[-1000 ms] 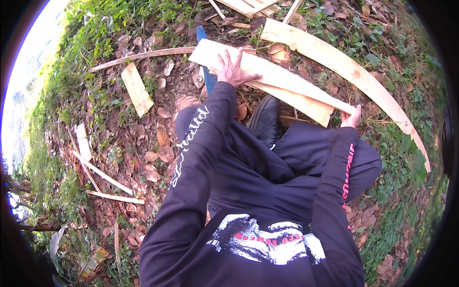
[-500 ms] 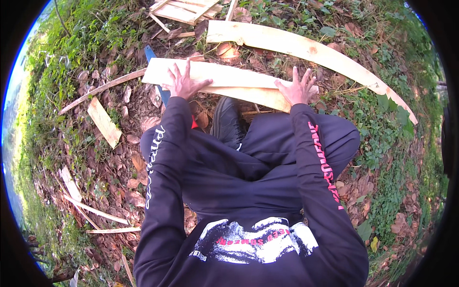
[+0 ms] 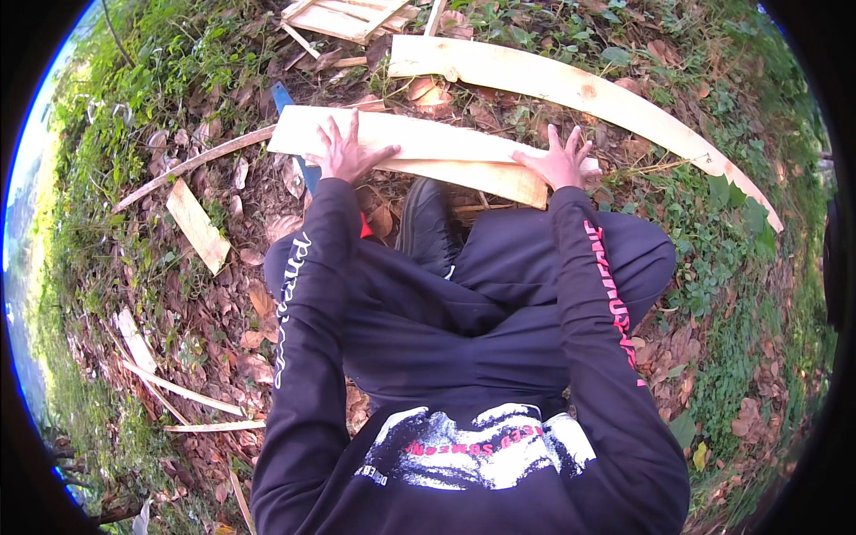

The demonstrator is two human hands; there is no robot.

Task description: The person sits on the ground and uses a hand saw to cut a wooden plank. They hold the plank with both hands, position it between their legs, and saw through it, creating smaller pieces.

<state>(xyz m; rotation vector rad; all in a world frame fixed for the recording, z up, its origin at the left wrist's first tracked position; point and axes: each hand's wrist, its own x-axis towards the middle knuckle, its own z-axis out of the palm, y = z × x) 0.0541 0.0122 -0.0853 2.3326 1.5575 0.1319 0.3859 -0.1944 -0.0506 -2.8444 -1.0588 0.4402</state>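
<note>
From my feed, both hands are flat and spread on the pale wooden plank (image 3: 428,147) lying across the leafy ground: left hand (image 3: 343,156) near its left end, right hand (image 3: 560,162) toward the right, well apart, fingers open, nothing gripped.

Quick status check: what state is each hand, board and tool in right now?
Left hand: flat, fingers spread, pressing on the board.
Right hand: flat, spread on the same board.
Pale flat wooden board: lying across, pinned by both hands.
Long curved pale plank: loose on the ground.
Blue-handled tool: partly under the board.
</note>
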